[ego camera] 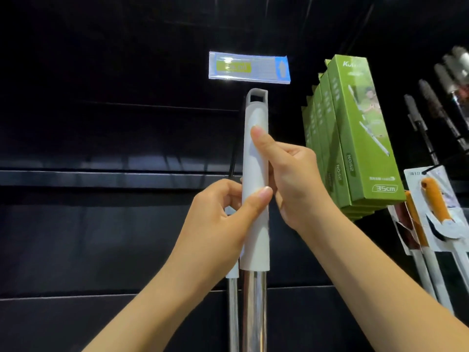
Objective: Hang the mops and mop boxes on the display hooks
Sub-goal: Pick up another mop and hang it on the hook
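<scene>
A mop handle with a pale grey grip (256, 118) and a shiny steel pole stands upright in the middle of the view. Its hanging loop (256, 96) sits just below a price tag (248, 68) at the end of a display hook. My left hand (223, 214) wraps the lower part of the grip, thumb across the front. My right hand (291, 174) holds the grip higher up from the right side. A second, thinner mop pole (233, 301) stands right behind, partly hidden by my left hand. Green mop boxes (355, 138) hang to the right.
Dark slatted display wall (101, 148) fills the background. At the far right hang dark-handled items (431, 102) and packaged orange-handled brushes (434, 207) on hooks.
</scene>
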`<state>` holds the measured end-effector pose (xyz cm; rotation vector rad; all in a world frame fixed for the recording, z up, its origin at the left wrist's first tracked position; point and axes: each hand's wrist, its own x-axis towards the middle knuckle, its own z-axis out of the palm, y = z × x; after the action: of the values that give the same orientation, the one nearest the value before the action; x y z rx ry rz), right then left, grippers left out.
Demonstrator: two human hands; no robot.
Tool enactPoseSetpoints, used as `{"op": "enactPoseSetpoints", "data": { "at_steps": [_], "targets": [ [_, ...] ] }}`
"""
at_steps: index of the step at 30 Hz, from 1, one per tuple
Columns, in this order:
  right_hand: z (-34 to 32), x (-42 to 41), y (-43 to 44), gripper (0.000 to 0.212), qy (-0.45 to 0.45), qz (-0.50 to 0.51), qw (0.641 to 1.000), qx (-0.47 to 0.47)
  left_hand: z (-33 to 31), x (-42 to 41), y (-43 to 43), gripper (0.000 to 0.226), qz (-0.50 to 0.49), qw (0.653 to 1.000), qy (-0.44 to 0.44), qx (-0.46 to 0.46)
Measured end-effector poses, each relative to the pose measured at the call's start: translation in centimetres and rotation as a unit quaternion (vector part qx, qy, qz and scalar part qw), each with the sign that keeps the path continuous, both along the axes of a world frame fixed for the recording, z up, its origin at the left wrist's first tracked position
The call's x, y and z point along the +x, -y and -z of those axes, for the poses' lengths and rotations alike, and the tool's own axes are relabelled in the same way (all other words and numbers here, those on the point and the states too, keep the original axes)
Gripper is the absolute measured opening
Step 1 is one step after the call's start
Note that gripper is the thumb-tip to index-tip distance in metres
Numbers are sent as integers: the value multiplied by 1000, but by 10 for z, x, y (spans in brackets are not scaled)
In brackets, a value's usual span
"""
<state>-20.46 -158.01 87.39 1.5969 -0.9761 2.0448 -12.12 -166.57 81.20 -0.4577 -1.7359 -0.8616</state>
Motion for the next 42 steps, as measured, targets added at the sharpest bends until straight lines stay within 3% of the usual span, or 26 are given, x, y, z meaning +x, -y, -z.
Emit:
{"op": "enactPoseSetpoints", "data": {
  "at_steps": [7,12,19,23,28,31,42],
  "targets": [
    [-6,4,9,62,1,9,1000,16,-4,6,8,47,-2,1000,-2,1],
    [-6,5,13,29,14,32,999,38,-5,1,14,46,-4,1000,12,11],
    [5,-10,28,59,57,67,994,67,4,-23,28,38,-12,999,41,31],
    [13,-25,42,35,122,63,985,104,13,-44,39,28,-18,997,55,54],
    [16,-55,58,60,99,71,985,126,16,-80,59,22,-34,992,77,99],
    [20,-71,71,58,133,98,977,138,20,-104,73,36,-36,990,80,112],
    [23,-114,114,51,172,134,964,154,25,-151,114,30,-60,982,119,136]
  ]
}}
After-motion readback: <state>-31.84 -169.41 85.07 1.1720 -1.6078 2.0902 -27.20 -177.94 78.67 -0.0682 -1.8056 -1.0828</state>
